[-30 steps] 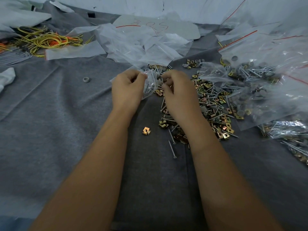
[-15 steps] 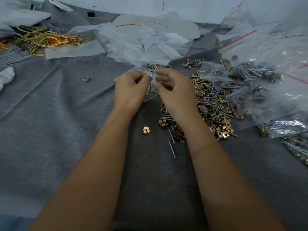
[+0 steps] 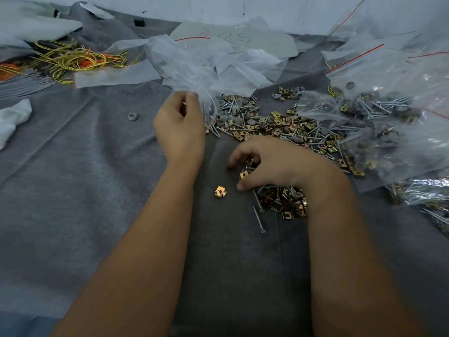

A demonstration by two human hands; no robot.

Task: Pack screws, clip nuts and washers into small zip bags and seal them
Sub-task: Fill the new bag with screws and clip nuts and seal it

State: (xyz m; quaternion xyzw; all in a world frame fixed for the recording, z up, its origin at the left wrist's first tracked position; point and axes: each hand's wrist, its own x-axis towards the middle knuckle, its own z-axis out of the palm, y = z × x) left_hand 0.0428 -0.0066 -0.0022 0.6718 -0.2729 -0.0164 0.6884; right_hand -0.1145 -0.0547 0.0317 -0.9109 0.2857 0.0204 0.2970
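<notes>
My left hand (image 3: 181,127) pinches a small clear zip bag (image 3: 206,107) with screws in it, held upright above the grey cloth. My right hand (image 3: 269,164) is down on the near end of the loose pile (image 3: 289,128) of screws, brass clip nuts and grey washers, its fingers curled around a clip nut (image 3: 244,175). A single clip nut (image 3: 220,192) lies alone just left of that hand. Two loose screws (image 3: 258,218) lie in front of it.
Empty clear bags (image 3: 206,66) are heaped behind the pile. Larger bags (image 3: 388,117) with hardware crowd the right side. Yellow and orange wires (image 3: 73,59) lie at the far left, a lone grey washer (image 3: 133,116) left of my left hand, and white cloth (image 3: 12,117) at the left edge.
My right hand has left the bag and dropped toward me onto the near part of the pile. My left hand keeps hold of the bag, now alone.
</notes>
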